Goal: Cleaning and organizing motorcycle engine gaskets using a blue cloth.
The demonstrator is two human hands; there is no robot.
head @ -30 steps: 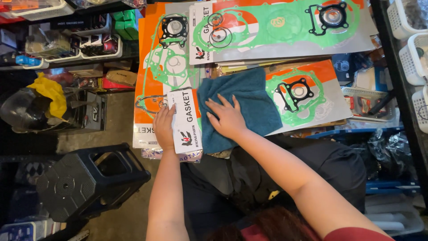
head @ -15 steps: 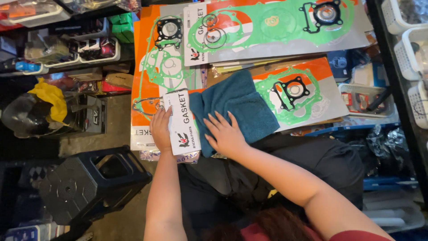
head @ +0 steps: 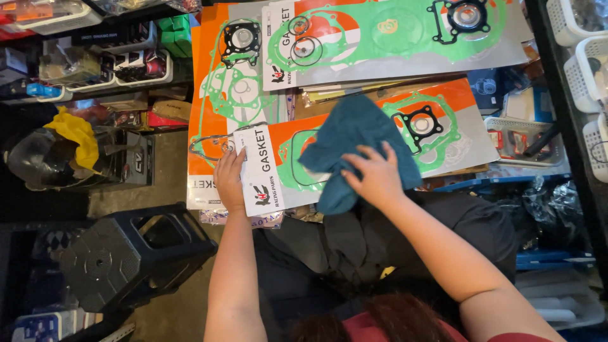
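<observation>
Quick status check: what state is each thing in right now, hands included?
Left hand: flat, pinning the gasket pack's end.
Right hand: pressing the cloth.
Blue cloth: crumpled, lying on the pack.
Gasket pack: flat, sealed, atop a stack.
Black stool: upright on the floor.

Gasket packs [head: 392, 38] lie stacked, seemingly on a cluttered shelf [head: 506, 174].

Right hand [head: 380, 177] slid blue cloth [head: 354, 142] rightward, uncovering gasket pack [head: 443, 126].
</observation>
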